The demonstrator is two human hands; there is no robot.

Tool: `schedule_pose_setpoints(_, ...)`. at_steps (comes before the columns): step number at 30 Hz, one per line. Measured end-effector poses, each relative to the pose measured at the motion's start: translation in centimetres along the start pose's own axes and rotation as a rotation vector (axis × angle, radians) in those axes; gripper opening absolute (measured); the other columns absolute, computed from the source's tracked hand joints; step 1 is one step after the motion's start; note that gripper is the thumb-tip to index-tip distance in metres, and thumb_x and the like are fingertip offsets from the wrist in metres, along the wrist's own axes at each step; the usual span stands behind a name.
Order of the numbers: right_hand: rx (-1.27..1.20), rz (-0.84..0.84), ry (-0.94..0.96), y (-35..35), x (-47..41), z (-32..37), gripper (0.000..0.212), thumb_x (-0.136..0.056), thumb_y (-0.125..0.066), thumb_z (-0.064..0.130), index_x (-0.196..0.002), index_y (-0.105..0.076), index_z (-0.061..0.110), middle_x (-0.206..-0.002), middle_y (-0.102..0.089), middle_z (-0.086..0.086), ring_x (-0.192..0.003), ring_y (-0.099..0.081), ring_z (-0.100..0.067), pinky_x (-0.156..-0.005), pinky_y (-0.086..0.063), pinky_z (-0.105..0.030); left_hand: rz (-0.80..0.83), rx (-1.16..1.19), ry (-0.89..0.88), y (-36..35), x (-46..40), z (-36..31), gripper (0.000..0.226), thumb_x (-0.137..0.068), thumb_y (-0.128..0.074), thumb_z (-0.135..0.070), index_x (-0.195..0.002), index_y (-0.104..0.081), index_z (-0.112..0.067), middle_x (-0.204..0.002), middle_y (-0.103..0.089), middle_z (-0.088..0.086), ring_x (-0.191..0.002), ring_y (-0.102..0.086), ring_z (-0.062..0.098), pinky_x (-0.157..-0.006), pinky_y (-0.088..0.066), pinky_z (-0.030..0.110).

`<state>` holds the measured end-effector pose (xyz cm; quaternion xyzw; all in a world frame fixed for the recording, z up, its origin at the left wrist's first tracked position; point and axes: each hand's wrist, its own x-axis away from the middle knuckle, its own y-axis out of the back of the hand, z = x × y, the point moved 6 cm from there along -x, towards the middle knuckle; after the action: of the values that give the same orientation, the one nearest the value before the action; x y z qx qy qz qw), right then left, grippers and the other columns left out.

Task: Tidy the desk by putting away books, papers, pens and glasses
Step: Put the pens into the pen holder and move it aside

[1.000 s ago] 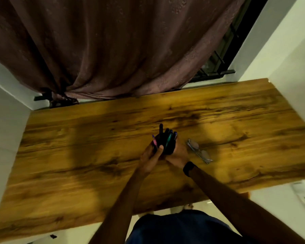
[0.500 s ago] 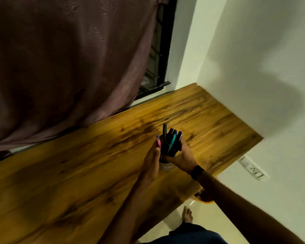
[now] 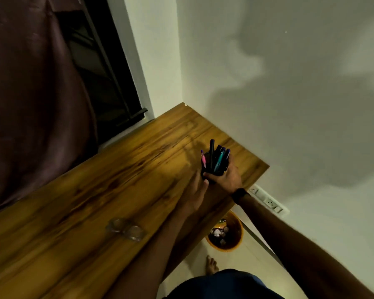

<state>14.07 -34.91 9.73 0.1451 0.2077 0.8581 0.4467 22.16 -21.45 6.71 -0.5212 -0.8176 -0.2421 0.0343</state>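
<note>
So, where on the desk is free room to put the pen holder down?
Bare wood lies between the pen holder and the wall corner, and left toward the window. Only the glasses occupy the near edge.

Wood desk (image 3: 108, 190) in corner, white wall (image 3: 289, 72), brown curtain (image 3: 30, 93), dark window (image 3: 108, 83), orange bin (image 3: 235, 238), wall socket (image 3: 268, 201).

The glasses (image 3: 125, 230) on the desk (image 3: 78, 208) are smeared by blur, frame and lenses hard to separate. The right hand (image 3: 227, 175) covers the pen holder's (image 3: 212, 167) lower side, so its base is hidden. The desk runs off the left edge. The bin's (image 3: 235, 244) contents are too small to name.
</note>
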Motion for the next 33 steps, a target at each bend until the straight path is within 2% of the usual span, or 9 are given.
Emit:
schedule_pose_setpoints(3, 0.019, -0.031, -0.054, 2.7, -3.5, -2.0, 0.103, -0.059, -0.090, 0.039, -0.140, -0.030, 0.018, -0.131, -0.053, 0.004, -0.114, -0.050, -0.009, -0.095, -0.044, -0.027, 0.009, -0.323, -0.018, -1.8, -2.1, 1.0, 0.073, -0.093, -0.029, -0.063, -0.154, -0.007, -0.029, -0.162, -0.008, 0.001, -0.149, -0.013, 0.021, -0.120, -0.017, 0.046)
schedule_pose_setpoints(6, 0.016, -0.044, -0.107, 4.1, -7.0, -3.8, 0.097, -0.058, -0.089, 0.042, -0.132, -0.030, 0.020, -0.132, -0.055, -0.005, -0.120, -0.055, -0.024, -0.096, -0.050, -0.038, 0.050, -0.591, 0.077, -3.1, -2.9, 3.4, 0.073, -0.097, -0.024, -0.057, -0.154, 0.001, -0.019, -0.162, 0.005, 0.004, -0.150, 0.002, 0.023, -0.120, -0.005, 0.042)
schedule_pose_setpoints(10, -0.006, -0.045, -0.158, 4.7, -8.9, -5.5, 0.095, -0.064, -0.088, 0.032, -0.134, -0.028, 0.017, -0.134, -0.052, -0.007, -0.121, -0.053, -0.025, -0.091, -0.048, -0.032, 0.001, -0.867, -0.013, -3.6, -3.0, 6.4, 0.079, -0.093, -0.014, -0.065, -0.153, 0.010, -0.020, -0.159, 0.021, 0.000, -0.146, 0.020, 0.016, -0.120, 0.005, 0.048)
schedule_pose_setpoints(14, -0.042, -0.030, -0.203, 4.2, -8.4, -7.7, 0.095, -0.065, -0.087, 0.038, -0.138, -0.029, 0.019, -0.136, -0.052, -0.006, -0.122, -0.054, -0.024, -0.094, -0.049, -0.035, -0.145, -0.939, -0.063, -3.5, -2.7, 6.9, 0.075, -0.093, -0.019, -0.068, -0.154, 0.000, -0.029, -0.162, 0.007, -0.003, -0.150, 0.007, 0.016, -0.119, 0.002, 0.046)
schedule_pose_setpoints(17, 0.011, -0.135, -0.268, 3.1, -6.1, -9.0, 0.094, -0.065, -0.082, 0.050, -0.139, -0.033, 0.018, -0.140, -0.047, -0.007, -0.125, -0.050, -0.027, -0.099, -0.048, -0.040, -0.191, -0.934, -0.078, -3.4, -2.7, 6.6, 0.073, -0.094, -0.023, -0.066, -0.154, -0.002, -0.030, -0.163, 0.002, -0.002, -0.150, 0.001, 0.017, -0.120, 0.001, 0.044)
schedule_pose_setpoints(20, 0.176, -0.171, -0.287, 0.0, -2.0, -9.5, 0.098, -0.075, -0.074, 0.051, -0.147, -0.020, 0.012, -0.153, -0.027, -0.012, -0.139, -0.033, -0.033, -0.114, -0.032, -0.049, -0.234, -0.926, -0.059, -3.3, -2.5, 6.7, 0.071, -0.096, -0.025, -0.061, -0.154, -0.008, -0.025, -0.162, -0.007, 0.001, -0.149, -0.007, 0.017, -0.120, -0.005, 0.042)
schedule_pose_setpoints(24, 0.481, 0.045, -0.038, -4.7, 1.1, -8.6, 0.073, -0.093, -0.045, 0.051, -0.150, -0.021, 0.012, -0.159, -0.018, -0.010, -0.148, -0.015, -0.026, -0.122, -0.011, -0.044, -0.268, -0.911, 0.013, -2.3, -1.7, 7.3, 0.068, -0.098, -0.023, -0.055, -0.153, -0.018, -0.017, -0.160, -0.018, 0.005, -0.148, -0.019, 0.019, -0.118, -0.016, 0.042)
schedule_pose_setpoints(28, 0.646, 0.274, 0.267, -8.5, 0.9, -7.9, 0.065, -0.099, -0.028, 0.045, -0.154, -0.012, 0.014, -0.162, -0.007, -0.009, -0.150, -0.003, -0.025, -0.121, 0.003, -0.042, -0.279, -0.926, 0.060, -1.5, 1.4, 8.3, 0.065, -0.099, -0.022, -0.052, -0.154, -0.014, -0.017, -0.162, -0.014, 0.004, -0.150, -0.009, 0.018, -0.120, -0.013, 0.041)
schedule_pose_setpoints(33, 0.669, 0.412, 0.434, -13.3, 1.6, -5.0, 0.065, -0.097, -0.017, 0.042, -0.154, -0.010, 0.012, -0.162, -0.005, -0.012, -0.150, -0.006, -0.030, -0.120, -0.001, -0.048, -0.280, -0.891, 0.177, -0.7, 6.4, 11.0, 0.067, -0.097, -0.021, -0.056, -0.154, -0.014, -0.021, -0.162, -0.011, 0.000, -0.150, -0.003, 0.016, -0.119, -0.011, 0.041)
